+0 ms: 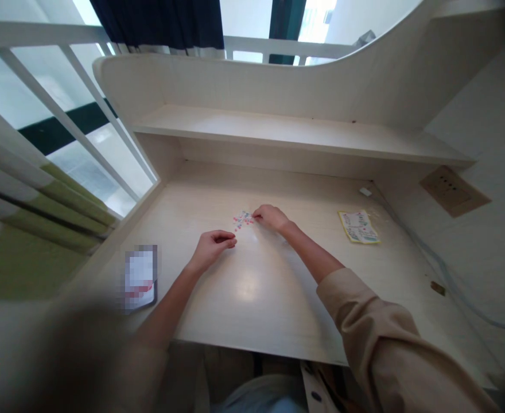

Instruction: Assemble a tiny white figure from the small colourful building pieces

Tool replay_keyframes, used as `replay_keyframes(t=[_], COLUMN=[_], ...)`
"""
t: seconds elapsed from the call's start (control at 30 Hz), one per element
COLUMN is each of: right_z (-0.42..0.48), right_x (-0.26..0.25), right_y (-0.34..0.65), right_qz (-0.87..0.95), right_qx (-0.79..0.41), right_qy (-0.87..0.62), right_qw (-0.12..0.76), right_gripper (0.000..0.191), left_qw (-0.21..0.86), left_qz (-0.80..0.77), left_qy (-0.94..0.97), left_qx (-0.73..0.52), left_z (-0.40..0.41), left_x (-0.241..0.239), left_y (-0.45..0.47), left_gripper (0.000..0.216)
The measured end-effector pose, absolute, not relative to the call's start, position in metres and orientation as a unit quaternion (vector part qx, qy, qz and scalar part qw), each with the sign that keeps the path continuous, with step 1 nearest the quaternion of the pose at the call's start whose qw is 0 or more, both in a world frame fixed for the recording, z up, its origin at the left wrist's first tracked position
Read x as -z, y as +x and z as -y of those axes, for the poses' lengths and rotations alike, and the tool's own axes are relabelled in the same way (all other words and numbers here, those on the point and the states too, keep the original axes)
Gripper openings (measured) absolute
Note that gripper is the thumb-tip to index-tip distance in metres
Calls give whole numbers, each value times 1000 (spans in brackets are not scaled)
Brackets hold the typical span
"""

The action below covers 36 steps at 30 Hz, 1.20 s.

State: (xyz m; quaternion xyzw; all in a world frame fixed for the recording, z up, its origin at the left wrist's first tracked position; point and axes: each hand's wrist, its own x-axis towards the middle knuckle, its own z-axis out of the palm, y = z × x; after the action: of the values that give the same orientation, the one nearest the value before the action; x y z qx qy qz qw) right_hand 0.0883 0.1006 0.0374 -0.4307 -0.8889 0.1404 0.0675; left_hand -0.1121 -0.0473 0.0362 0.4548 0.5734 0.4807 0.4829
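Observation:
A small loose cluster of tiny pink, blue and white pieces (241,219) lies on the pale wooden desk (244,264); they are too small to name. My right hand (271,217) reaches to the right edge of this cluster, its thumb and fingertips pinched together at the pieces. Just below and left of the cluster, my left hand (212,248) is held with thumb and fingers pressed together. What either pinch holds, if anything, is too small to make out.
A pixelated phone-like object (142,278) lies at the left. On the right are a yellow-edged paper (359,226) with small markings, a grey cable (433,255) along the wall and a wall socket (453,190). A shelf (287,133) spans the desk's back.

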Motion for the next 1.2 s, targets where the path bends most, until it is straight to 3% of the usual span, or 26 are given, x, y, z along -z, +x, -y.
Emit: replay_keyframes(t=[0.4,0.67,0.97,1.2], right_z=[-104,-87,-59,-55], right_x=[-41,-51,-54,-49], right_y=[87,76,68,69], right_qz=[894,897,881,794], right_qx=[-119,-139,-289,-454], right_qy=[-432,-418,-309,-301], right_qw=[17,31,212,269], right_gripper=[24,28,17,18], left_qw=[487,462,476,494], left_qz=[-572,-567,-569,-535], left_qy=[449,413,397,380], left_qx=[-485,-543,-540,-570], left_z=[36,26,32,34], left_x=[-29,-21,-28,-31], left_y=[-102,-103,-108,-105], left_gripper=[41,40,36,32])
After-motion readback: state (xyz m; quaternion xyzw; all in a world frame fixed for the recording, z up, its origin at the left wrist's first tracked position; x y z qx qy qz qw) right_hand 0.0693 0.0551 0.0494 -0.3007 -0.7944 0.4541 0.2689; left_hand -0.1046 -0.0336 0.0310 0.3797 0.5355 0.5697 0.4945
